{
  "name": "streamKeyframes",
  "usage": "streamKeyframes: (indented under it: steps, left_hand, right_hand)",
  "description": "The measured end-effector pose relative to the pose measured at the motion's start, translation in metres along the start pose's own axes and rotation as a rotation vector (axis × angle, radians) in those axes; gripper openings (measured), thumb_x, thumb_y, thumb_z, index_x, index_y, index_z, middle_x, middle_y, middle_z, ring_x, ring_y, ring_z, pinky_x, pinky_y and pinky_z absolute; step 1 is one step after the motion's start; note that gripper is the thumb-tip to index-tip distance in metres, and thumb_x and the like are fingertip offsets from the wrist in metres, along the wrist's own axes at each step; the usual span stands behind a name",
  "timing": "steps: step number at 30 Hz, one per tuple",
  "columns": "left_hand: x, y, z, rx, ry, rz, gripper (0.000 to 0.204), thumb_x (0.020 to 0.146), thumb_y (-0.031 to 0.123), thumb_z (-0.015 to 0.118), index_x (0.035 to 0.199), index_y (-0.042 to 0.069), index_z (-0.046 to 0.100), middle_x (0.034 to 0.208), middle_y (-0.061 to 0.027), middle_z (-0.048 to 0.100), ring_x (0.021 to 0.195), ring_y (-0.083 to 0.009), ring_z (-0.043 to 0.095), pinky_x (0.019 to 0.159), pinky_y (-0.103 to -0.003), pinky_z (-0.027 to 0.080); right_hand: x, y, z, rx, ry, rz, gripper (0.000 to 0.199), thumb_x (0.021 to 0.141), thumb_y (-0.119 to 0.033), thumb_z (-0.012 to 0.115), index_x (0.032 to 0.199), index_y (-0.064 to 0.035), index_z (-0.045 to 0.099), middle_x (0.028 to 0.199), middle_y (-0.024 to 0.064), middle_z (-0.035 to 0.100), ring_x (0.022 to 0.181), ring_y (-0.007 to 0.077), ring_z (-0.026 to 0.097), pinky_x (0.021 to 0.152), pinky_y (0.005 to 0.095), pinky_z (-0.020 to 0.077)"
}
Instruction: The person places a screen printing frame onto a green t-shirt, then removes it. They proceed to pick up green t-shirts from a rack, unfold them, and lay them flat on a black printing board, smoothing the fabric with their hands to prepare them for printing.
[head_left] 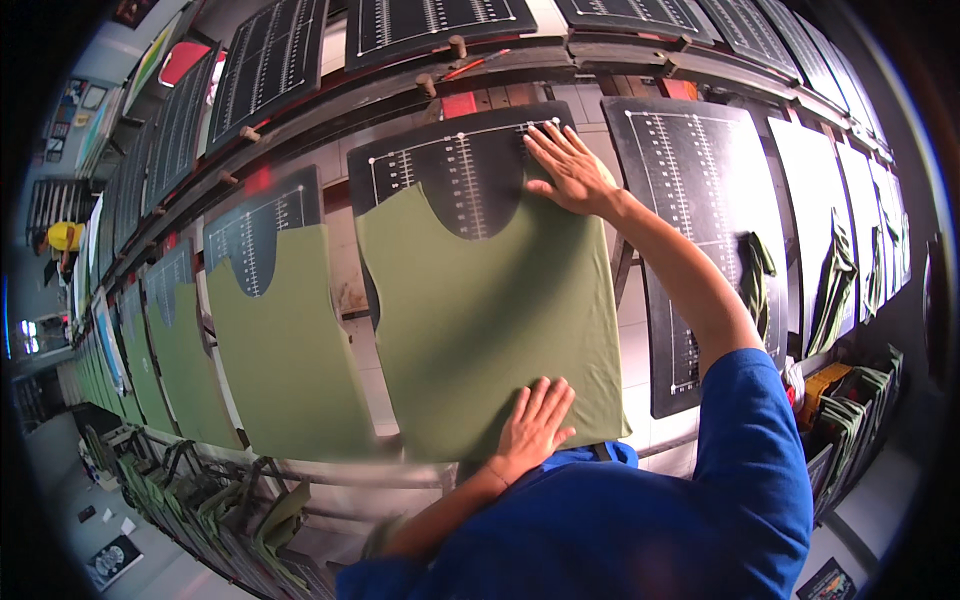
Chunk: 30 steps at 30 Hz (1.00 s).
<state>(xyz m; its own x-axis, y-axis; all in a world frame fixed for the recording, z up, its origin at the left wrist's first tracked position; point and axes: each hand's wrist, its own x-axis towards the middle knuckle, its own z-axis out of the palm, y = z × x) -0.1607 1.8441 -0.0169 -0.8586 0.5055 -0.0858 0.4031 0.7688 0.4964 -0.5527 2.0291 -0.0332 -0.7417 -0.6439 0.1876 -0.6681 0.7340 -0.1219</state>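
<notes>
Green fabric panel [470,330] centred on dark board [500,185]. Right hand [575,172] at panel's one o'clock, left hand [536,422] at five; both flat, grasping nothing. Likely smoothing; next move calls for even pressure.

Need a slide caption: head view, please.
Left hand and right hand spread on green cloth over a marked black board.

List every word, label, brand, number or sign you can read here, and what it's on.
Nothing can be quoted.
Black board under the green fabric piece: white ruled scales, the marks along them too small to read.
Neighbouring black board to its right: similar scales, also too small.
Green fabric piece: no print visible.
</notes>
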Motion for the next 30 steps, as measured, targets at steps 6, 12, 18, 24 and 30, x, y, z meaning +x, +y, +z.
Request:
streamKeyframes:
  steps: [6,12,18,24,30]
  left_hand:
    - [0.018,-0.065,-0.046,0.211,0.105,-0.193,0.067,0.099,0.044,0.052,0.151,0.003,0.041,0.159,-0.0178,0.034,0.147,-0.0429,0.03,0.119,-0.06,0.023]
    - [0.042,-0.054,-0.027,0.234,0.215,-0.27,0.069,0.103,0.044,0.043,0.156,0.003,0.03,0.165,-0.0168,0.022,0.153,-0.0376,0.016,0.123,-0.055,0.012]
    - [-0.001,0.069,0.041,-0.014,0.001,0.465,0.053,0.093,0.041,0.063,0.133,0.007,0.059,0.139,-0.0156,0.056,0.132,-0.0329,0.05,0.115,-0.052,0.035]
    - [-0.035,0.06,0.041,-0.771,-0.296,0.208,0.026,0.099,0.024,0.062,0.103,0.001,0.072,0.091,-0.0118,0.074,0.083,-0.024,0.072,0.082,-0.039,0.058]
    - [-0.099,-0.011,0.13,-1.511,-0.192,-0.806,0.033,0.101,0.021,0.057,0.127,0.002,0.058,0.116,-0.0077,0.068,0.103,-0.0199,0.065,0.09,-0.034,0.054]
  right_hand:
    - [-0.209,-0.159,-0.039,0.263,-0.289,-0.115,0.084,0.087,-0.063,0.058,0.149,-0.0093,0.045,0.157,0.0159,0.038,0.15,0.0359,0.028,0.122,0.0593,0.0159]
    - [-0.33,-0.262,-0.053,0.524,-0.312,-0.176,0.054,0.1,-0.042,0.052,0.147,-0.0173,0.045,0.155,0.0084,0.041,0.145,0.026,0.036,0.12,0.0469,0.0275]
    - [-0.371,-0.245,-0.082,0.785,0.341,0.907,0.015,0.1,-0.012,0.057,0.098,-0.0003,0.066,0.08,0.0102,0.067,0.073,0.0225,0.064,0.068,0.0343,0.0506]
    - [-0.436,-0.248,-0.057,1.181,0.29,1.163,0.051,0.096,-0.022,0.067,0.141,-0.0058,0.048,0.124,0.0141,0.064,0.111,0.0221,0.064,0.089,0.0364,0.0532]
    - [-0.448,-0.229,-0.047,1.392,-0.013,0.787,0.074,0.092,-0.019,0.073,0.153,-0.0063,0.033,0.14,0.0211,0.054,0.127,0.0283,0.056,0.106,0.04,0.0467]
